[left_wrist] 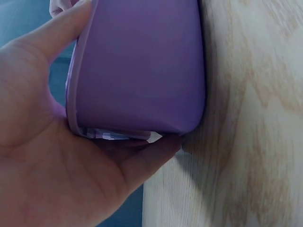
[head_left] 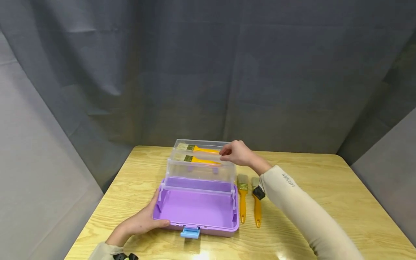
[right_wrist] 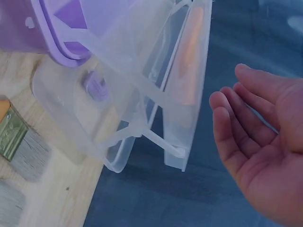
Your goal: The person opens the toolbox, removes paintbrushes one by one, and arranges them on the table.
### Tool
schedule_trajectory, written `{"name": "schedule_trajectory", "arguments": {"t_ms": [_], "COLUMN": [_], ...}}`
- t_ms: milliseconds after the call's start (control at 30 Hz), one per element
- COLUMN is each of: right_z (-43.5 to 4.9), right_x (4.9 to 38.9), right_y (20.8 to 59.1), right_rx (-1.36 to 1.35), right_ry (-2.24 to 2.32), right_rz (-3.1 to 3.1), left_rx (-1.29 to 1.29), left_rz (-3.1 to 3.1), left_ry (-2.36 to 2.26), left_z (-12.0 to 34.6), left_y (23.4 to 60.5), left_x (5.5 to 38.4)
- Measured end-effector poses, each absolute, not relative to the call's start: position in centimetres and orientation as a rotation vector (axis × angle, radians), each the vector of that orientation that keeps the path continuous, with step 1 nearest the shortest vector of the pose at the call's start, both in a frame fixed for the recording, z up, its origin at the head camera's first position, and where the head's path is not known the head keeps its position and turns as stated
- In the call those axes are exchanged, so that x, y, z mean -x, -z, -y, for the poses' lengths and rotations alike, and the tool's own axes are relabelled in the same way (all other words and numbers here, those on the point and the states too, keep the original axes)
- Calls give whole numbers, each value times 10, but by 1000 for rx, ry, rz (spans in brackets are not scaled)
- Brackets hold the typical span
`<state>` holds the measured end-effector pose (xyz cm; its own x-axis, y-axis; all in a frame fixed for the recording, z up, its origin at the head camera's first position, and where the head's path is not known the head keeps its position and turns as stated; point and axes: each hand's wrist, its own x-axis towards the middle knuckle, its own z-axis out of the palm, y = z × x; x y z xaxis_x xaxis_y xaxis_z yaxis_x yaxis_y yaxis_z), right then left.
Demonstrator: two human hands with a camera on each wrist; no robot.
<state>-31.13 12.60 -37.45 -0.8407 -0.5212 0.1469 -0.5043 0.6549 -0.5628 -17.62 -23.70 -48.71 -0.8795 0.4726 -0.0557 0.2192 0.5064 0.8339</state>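
Head view: a purple box [head_left: 198, 209] with a blue latch [head_left: 190, 232] stands open on the wooden worktop [head_left: 325, 187]. Two clear trays [head_left: 201, 162] are folded out above and behind its base, each holding one yellow-handled brush [head_left: 199, 148]. The left hand [head_left: 143, 220] rests against the box's near left corner, fingers fairly straight along the wall and thumb on the front edge. The right hand [head_left: 237, 152] hovers at the right end of the upper tray, fingers loosely bent; whether it touches the tray cannot be told here. Two more brushes [head_left: 250, 200] lie side by side on the worktop just right of the box, partly under the right sleeve [head_left: 305, 213].

Left wrist view: the left hand [left_wrist: 57, 156] lies open against the box [left_wrist: 142, 71], palm on the rim and fingers under its corner, at the worktop's [left_wrist: 251, 118] edge.

Right wrist view: the right hand [right_wrist: 265, 146] is open, fingers relaxed, holding nothing, just beside the trays [right_wrist: 180, 94] but apart from them. Brush bristles [right_wrist: 23, 146] show at lower left.
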Motion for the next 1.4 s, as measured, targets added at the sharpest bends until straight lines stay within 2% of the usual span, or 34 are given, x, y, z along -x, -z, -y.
{"name": "schedule_trajectory", "arguments": {"t_ms": [667,1400], "right_z": [-117,-115], "right_x": [337,334], "right_y": [398,403], "right_rx": [927,939], "right_ry": [790,814], "right_rz": [-2830,-2870], "left_rx": [-612,-615], "left_rz": [-2442,-2427], "left_ry": [-1355,-1379], "left_z": [233,233], "left_y": [488,489], "left_x": [179,178]}}
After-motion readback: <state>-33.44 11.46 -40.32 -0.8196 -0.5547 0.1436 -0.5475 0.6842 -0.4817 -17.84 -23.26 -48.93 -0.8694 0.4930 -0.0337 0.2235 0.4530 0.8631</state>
